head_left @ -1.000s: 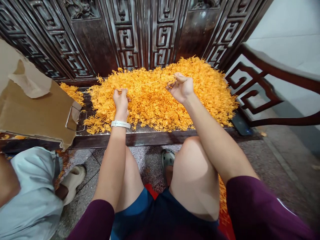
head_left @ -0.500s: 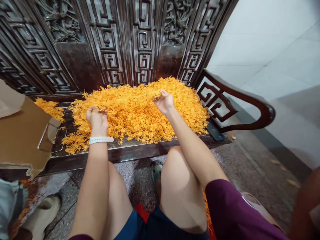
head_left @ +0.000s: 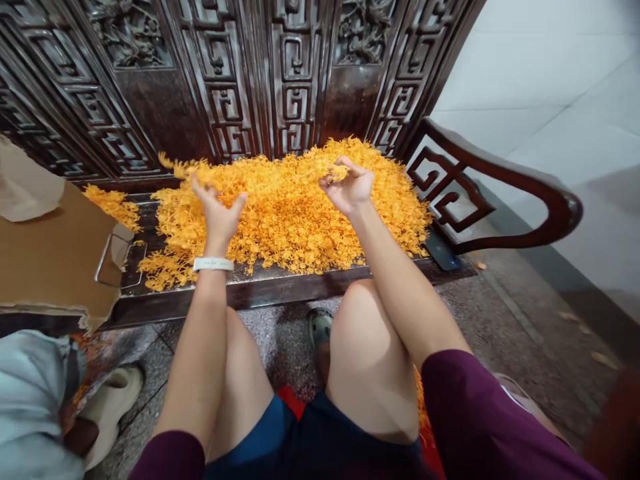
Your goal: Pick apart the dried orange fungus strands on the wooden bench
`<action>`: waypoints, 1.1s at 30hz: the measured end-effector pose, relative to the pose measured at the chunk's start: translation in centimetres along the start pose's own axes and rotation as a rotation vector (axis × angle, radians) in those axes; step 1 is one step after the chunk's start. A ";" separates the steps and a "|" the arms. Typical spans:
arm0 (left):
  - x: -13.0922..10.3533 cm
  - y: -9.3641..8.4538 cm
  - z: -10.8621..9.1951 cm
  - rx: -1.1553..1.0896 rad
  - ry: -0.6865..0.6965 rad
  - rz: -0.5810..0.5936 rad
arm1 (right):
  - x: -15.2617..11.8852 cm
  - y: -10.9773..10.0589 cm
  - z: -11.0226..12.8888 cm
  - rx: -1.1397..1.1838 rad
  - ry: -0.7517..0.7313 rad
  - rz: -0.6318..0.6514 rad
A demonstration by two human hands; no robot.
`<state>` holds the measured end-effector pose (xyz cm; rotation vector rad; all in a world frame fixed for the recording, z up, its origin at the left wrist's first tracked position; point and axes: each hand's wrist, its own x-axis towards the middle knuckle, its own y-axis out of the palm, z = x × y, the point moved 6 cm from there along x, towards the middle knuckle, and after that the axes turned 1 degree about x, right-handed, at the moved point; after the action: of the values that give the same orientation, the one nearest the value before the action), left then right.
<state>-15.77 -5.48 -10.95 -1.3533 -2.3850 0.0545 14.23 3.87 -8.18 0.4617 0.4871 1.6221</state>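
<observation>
A large heap of orange-yellow, curly, flower-like pieces lies on the dark wooden bench seat. My right hand is over the heap's right side, thumb and fingers pinched on the end of a fuzzy orange-yellow strand. That strand seems to run left above the heap, where it blurs into the pieces behind. At the heap's left part, my left hand has its thumb and fingers spread. Strand pieces show just beyond its fingertips; whether they touch the fingers I cannot tell. A white band circles the left wrist.
A torn cardboard box with a wire handle stands on the bench at left. The carved backrest rises behind, and a curved armrest bounds the right. A dark phone-like object lies beside it. Another person's leg is at lower left.
My left hand has gone from curled fingers to spread ones, and orange-yellow pieces now show raised beyond it. My right hand stays pinched. The view has shifted slightly.
</observation>
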 end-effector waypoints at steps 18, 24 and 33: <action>0.5 1.4 1.3 0.639 0.152 -0.019 | 0.1 -3.3 0.2 0.145 0.031 -0.045; 1.1 -0.4 0.8 0.672 0.110 -0.162 | 1.4 -4.3 0.3 0.191 -0.036 -0.120; 1.9 -2.3 0.6 0.650 0.097 -0.257 | 2.6 -3.6 0.1 0.023 -0.160 -0.132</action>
<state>-18.78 -5.01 -10.38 -0.7258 -2.1549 0.6172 16.96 6.80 -10.11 0.5602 0.4075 1.4419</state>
